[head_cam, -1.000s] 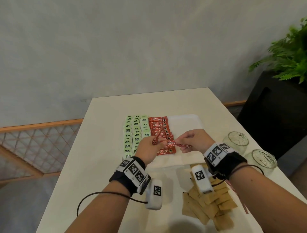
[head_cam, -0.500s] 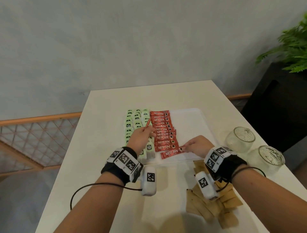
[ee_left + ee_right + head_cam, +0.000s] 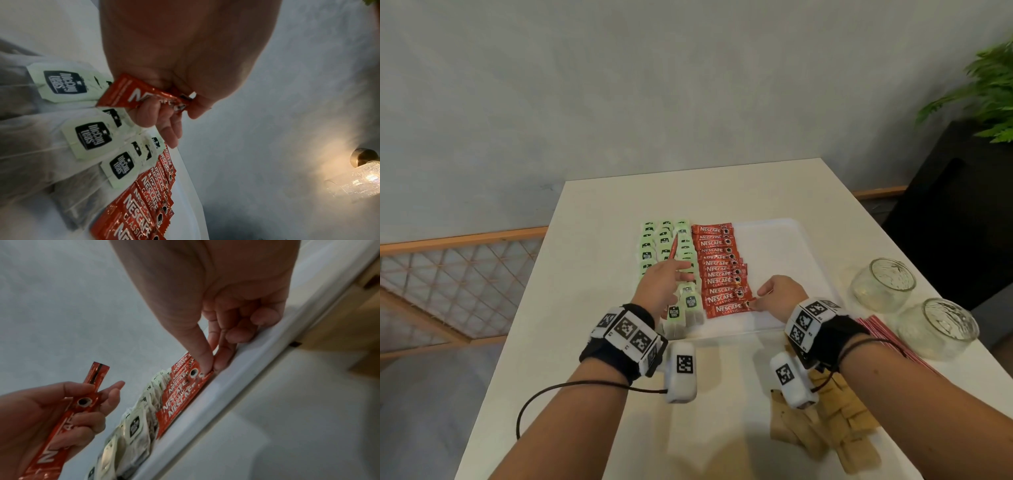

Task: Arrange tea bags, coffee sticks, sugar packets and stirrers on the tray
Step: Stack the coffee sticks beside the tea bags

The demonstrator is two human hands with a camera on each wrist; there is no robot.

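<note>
A white tray [image 3: 784, 246] lies on the table, with rows of green tea bags [image 3: 654, 243] on its left and a column of red coffee sticks [image 3: 717, 270] beside them. My left hand [image 3: 666, 281] hovers over the tea bags and grips one red coffee stick [image 3: 139, 95], which points up and away. My right hand [image 3: 779, 296] pinches the right end of the nearest coffee stick [image 3: 727, 309], which lies flat at the tray's front edge [image 3: 232, 382]. Brown sugar packets [image 3: 835, 421] are heaped on the table under my right wrist. Red stirrers [image 3: 883, 334] lie right of that wrist.
Two empty glass jars [image 3: 883, 284] [image 3: 938, 327] stand at the table's right edge. A black planter with a fern [image 3: 983, 102] stands off to the right. A wooden lattice rail [image 3: 448, 274] runs on the left. The tray's right half is bare.
My right hand lowered one coffee stick from mid-air to the tray's front edge, at the end of the column. My left hand kept its stick and moved left over the tea bags.
</note>
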